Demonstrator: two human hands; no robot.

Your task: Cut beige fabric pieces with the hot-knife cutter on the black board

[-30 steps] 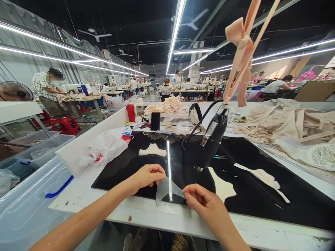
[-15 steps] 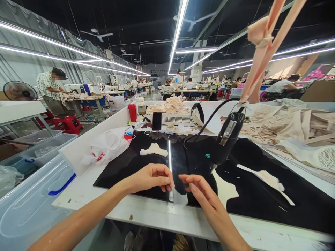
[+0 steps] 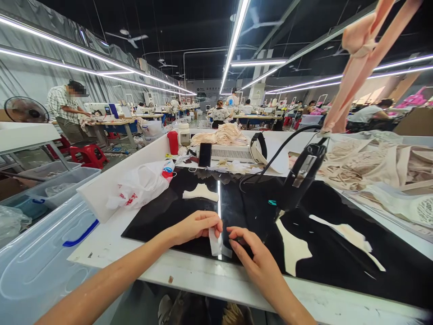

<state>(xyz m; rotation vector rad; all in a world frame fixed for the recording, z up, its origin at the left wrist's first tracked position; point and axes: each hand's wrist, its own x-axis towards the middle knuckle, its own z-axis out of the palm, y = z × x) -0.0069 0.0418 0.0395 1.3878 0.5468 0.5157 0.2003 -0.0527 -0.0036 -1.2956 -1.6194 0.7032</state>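
Observation:
My left hand (image 3: pixel 202 224) is closed in a pinch over the front of the black board (image 3: pixel 158 221). From its fingers hangs a narrow, translucent whitish strip (image 3: pixel 214 243). Just to the right, my right hand (image 3: pixel 252 248) has bent fingers, with a gap between thumb and index fingertip; I see nothing held there. A cream fabric piece (image 3: pixel 293 248) lies to the right of that hand, partly under the tip of a black handheld tool (image 3: pixel 301 178) hung from pink fabric bands (image 3: pixel 352 76). Another cream piece (image 3: pixel 200 192) lies farther back.
A long cream piece (image 3: pixel 348 232) lies at the right, before heaped beige garments (image 3: pixel 379 162). A white plastic bag (image 3: pixel 142 183) sits at the left. Behind are a phone (image 3: pixel 204 155), a red container (image 3: pixel 172 142) and stacked fabric (image 3: pixel 225 134). Co-workers sit and stand beyond.
My hands have come slightly closer together. The whitish strip now shows clearly below my left fingers. The view has shifted slightly, with the hanging tool farther right in it.

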